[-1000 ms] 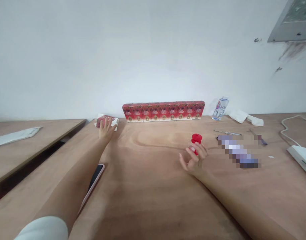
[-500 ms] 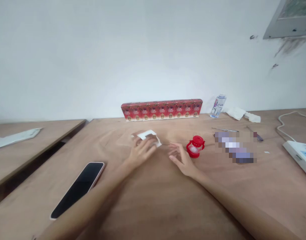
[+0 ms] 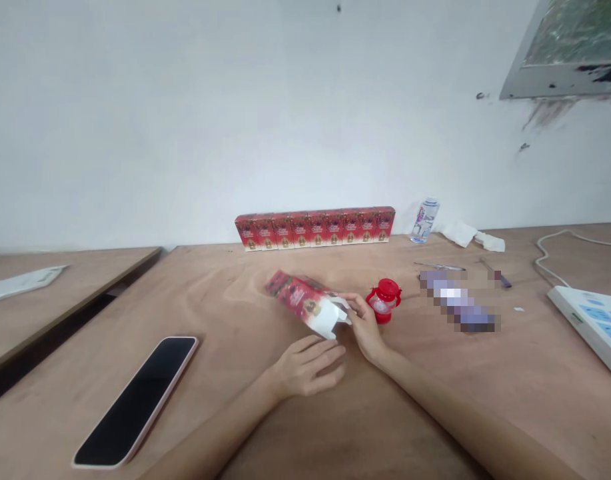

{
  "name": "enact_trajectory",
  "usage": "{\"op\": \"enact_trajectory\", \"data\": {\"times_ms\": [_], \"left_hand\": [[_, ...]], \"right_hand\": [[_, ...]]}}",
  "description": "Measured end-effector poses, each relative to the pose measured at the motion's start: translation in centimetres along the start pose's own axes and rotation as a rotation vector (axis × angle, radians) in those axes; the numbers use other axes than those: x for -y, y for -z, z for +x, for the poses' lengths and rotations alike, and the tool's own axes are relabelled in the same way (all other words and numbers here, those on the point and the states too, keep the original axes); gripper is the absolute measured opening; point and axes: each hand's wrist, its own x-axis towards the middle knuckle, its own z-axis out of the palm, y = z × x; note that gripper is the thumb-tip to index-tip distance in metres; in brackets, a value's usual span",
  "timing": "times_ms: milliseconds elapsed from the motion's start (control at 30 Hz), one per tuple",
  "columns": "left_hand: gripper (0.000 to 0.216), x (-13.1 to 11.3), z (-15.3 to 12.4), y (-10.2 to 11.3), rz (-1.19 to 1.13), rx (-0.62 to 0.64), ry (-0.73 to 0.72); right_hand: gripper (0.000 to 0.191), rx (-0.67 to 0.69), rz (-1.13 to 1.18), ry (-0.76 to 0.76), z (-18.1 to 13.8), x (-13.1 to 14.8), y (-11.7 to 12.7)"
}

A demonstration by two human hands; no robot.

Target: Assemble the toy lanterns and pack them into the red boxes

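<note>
A red carton box with white open flaps lies tilted above the table, slightly blurred, its flap end toward me. My right hand has its fingers closed on the flaps at the box's right end. Just below that end, my left hand is loosely curled with the thumb apart; its fingertips are close to the box's lower corner, and I cannot tell whether they touch it. A small red lantern with a clear middle stands upright right beside my right hand.
Several matching red boxes line up against the wall. A phone lies at left. To the right are a clear bottle, crumpled tissue, a blurred purple item, a screwdriver-like tool and a white power strip.
The box has turned, so its red printed side shows and its open end points to the right. My right hand has closed on its flaps. My left hand has come off the box, nearer to me.
</note>
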Motion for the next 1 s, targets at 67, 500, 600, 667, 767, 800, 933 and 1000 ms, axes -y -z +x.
{"op": "enact_trajectory", "data": {"times_ms": [67,500,600,667,767,800,933,1000], "left_hand": [[0.024,0.5,-0.7,0.0,0.028,-0.118,0.067],[0.024,2.1,0.0,0.8,0.295,-0.141,0.174],[0.025,1.9,-0.2,0.5,0.443,-0.218,0.162],[0.026,1.7,-0.3,0.3,0.533,-0.312,0.151],[0.027,1.6,-0.4,0.3,0.597,-0.426,0.141],[0.026,1.7,-0.5,0.3,0.601,-0.44,0.142],[0.027,1.9,-0.5,0.4,0.576,-0.432,0.168],[0.027,2.0,-0.5,0.3,0.56,-0.434,0.188]], "right_hand": [[0.012,0.009,-0.064,0.042,0.1,-0.3,0.2],[0.012,0.124,-0.157,0.112,-0.5,-0.2,0.1],[0.012,0.145,-0.255,0.19,-0.9,0.0,0.1],[0.015,0.166,-0.348,0.254,-1.2,0.3,0.1],[0.017,0.194,-0.404,0.277,-1.3,0.4,0.1],[0.016,0.197,-0.398,0.266,-1.2,0.3,0.1],[0.017,0.23,-0.276,0.162,-0.9,-0.1,0.1],[0.031,0.279,-0.179,0.088,-0.9,-0.3,0.0]]}}
